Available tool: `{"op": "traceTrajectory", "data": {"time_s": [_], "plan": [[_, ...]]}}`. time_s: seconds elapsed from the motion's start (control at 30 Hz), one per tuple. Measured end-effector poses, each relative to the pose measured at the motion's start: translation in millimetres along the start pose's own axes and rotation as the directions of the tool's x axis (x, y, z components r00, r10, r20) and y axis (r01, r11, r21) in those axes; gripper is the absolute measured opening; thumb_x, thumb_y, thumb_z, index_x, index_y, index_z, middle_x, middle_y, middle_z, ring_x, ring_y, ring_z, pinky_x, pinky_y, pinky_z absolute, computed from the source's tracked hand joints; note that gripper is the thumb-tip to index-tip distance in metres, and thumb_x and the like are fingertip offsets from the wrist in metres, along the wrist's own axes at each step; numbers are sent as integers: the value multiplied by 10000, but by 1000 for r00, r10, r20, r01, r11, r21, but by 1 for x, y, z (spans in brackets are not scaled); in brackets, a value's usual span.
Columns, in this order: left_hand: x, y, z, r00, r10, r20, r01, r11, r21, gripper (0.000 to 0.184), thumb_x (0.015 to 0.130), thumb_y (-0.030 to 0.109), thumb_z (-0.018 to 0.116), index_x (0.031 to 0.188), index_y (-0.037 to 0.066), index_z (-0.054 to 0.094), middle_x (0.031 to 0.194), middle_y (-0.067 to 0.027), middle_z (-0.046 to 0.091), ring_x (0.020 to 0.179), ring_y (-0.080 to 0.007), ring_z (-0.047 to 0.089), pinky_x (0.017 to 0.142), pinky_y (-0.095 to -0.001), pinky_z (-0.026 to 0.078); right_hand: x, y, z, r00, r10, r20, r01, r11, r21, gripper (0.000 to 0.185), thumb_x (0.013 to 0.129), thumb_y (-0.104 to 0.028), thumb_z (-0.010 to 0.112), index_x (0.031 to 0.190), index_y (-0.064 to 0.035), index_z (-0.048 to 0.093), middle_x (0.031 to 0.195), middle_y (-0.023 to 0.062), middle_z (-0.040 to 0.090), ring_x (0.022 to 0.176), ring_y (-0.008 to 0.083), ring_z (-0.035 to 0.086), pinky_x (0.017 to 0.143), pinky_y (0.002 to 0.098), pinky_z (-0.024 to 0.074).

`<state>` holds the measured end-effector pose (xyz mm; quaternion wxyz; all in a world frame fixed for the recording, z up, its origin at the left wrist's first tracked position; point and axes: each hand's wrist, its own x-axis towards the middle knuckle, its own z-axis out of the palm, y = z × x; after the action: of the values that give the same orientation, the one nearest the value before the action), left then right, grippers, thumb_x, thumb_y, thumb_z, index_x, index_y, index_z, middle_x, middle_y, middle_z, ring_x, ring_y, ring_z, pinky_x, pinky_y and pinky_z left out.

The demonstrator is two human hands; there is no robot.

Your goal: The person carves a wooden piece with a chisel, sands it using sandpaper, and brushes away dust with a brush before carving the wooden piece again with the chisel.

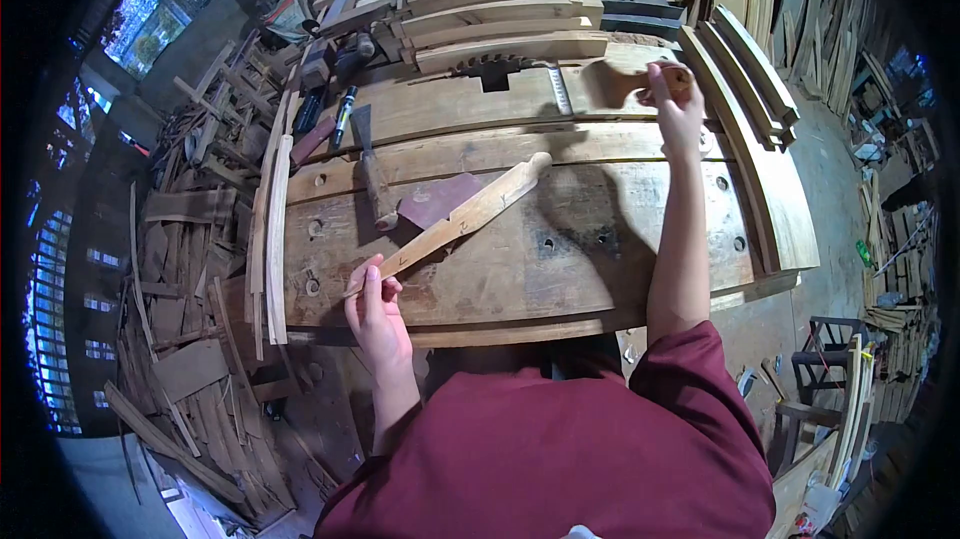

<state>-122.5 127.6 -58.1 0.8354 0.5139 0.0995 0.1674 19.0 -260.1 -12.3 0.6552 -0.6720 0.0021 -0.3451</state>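
My left hand (378,317) pinches the lower end of a thin, shaped wooden strip (465,224) with dark pencil marks along it. The strip slants up and right over the bench (480,289) to a rounded tip. Under its middle lies a reddish-brown sheet (425,201), which looks like sandpaper. Toward the far right of the bench, my right hand (680,114) is closed around a small brown object (678,82) with a rounded outline, whose kind I cannot make out. A chisel-like tool (372,174) with a long handle lies left of the sheet.
Long wooden boards (500,19) are stacked across the back of the bench. More boards (750,79) line its right edge, and strips (280,239) line the left. A marker pen (345,117) and a white ruler (558,89) lie on top. Scrap wood (200,409) covers the floor at left.
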Motion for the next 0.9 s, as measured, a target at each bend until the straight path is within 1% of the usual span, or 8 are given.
{"op": "traceTrajectory", "data": {"time_s": [0.23,0.3,0.43,0.57,0.6,0.77,0.87,0.9], "plan": [[-2,1,10,980,-34,195,5,989,149,258,971,179,450,1120,-7,549,1011,-118,618,819,-157,627,731,-255,514,-20,19,47,956,167,241,-210,964,164,258,943,-264,523,1025,-22,561,963,132,665,702,126,620,650,244,506],[-2,5,12,977,-40,211,25,997,74,283,977,195,431,1131,-16,541,978,-136,627,797,-180,641,709,-263,526,-25,17,55,932,281,230,-350,866,356,232,936,-247,530,1019,-32,555,984,142,660,752,147,630,684,260,520],[6,10,11,979,161,122,-169,984,58,292,981,181,406,1138,-29,535,976,-154,631,795,-202,646,708,-274,531,-32,18,64,905,319,280,-420,771,479,168,931,-235,538,976,-72,539,962,132,655,736,186,645,706,292,536],[4,13,21,926,330,182,-348,935,72,296,979,164,404,1143,-51,524,991,-183,626,836,-219,652,729,-290,533,-43,5,76,864,372,340,-499,727,471,244,978,-302,420,966,-75,510,1002,159,644,727,211,646,716,310,546],[5,10,21,912,354,208,-374,925,68,292,979,154,401,1144,-54,521,994,-186,623,853,-225,653,728,-285,533,-45,4,77,844,370,388,-529,696,486,307,992,-343,357,962,-73,500,1036,204,629,744,219,647,720,309,551],[14,10,25,957,276,92,-282,958,52,291,978,179,421,1135,-40,531,955,-162,640,832,-203,652,698,-243,525,-43,10,76,844,329,424,-535,577,617,322,989,-351,358,953,-64,499,1082,275,593,803,230,646,740,296,553],[15,10,28,969,248,-21,-247,949,-194,285,970,196,450,1124,-19,556,945,-131,649,804,-167,644,679,-210,505,-40,14,71,850,351,392,-525,513,679,304,990,-333,360,957,-64,499,1103,278,582,803,232,647,749,299,553],[16,10,30,969,246,-20,-245,950,-193,285,970,196,450,1124,-19,556,945,-131,649,804,-167,644,679,-210,505,-39,14,70,845,348,407,-531,461,711,277,988,-307,368,954,-67,502,1108,280,579,811,240,647,757,303,552]]}}
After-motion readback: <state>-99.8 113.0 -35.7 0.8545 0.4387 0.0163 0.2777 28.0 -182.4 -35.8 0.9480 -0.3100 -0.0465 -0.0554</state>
